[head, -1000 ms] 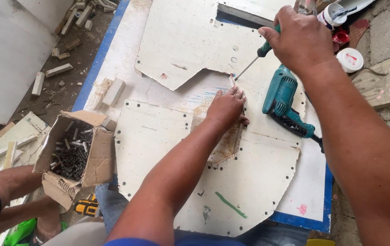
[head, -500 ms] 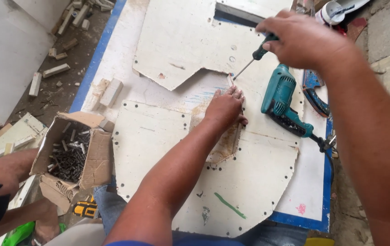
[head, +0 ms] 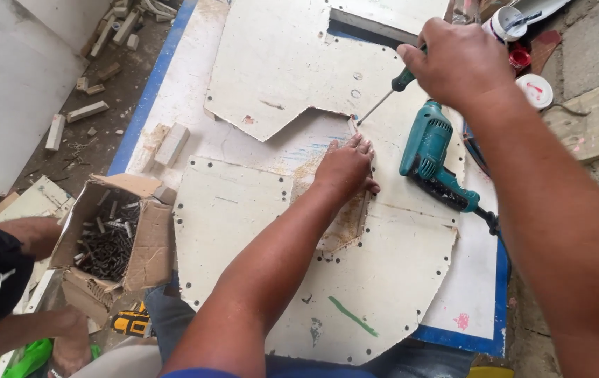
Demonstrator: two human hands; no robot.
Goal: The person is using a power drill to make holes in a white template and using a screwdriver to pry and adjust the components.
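Note:
My right hand [head: 462, 64] grips the green handle of a screwdriver [head: 382, 99] whose tip points down-left at a small wooden piece by my left fingertips. My left hand [head: 345, 166] presses flat on a worn wooden block lying on a white rounded panel [head: 243, 224] with holes along its edge. A second white panel [head: 278, 63] with a pointed lower edge lies just beyond. A teal electric drill [head: 431, 155] lies on the board right of my left hand, under my right forearm.
A torn cardboard box of dark screws [head: 109, 241] stands at the left edge of the blue-rimmed white board [head: 469, 308]. Another person's arms [head: 30, 234] reach in at lower left. Wood offcuts [head: 171, 143] lie nearby. Small paint pots [head: 534, 89] stand top right, beside a rough stone wall.
My right hand and the screwdriver have stayed near the same spot at the panel edge. The other person's arm at lower left has shifted beside the screw box. My left hand keeps pressing.

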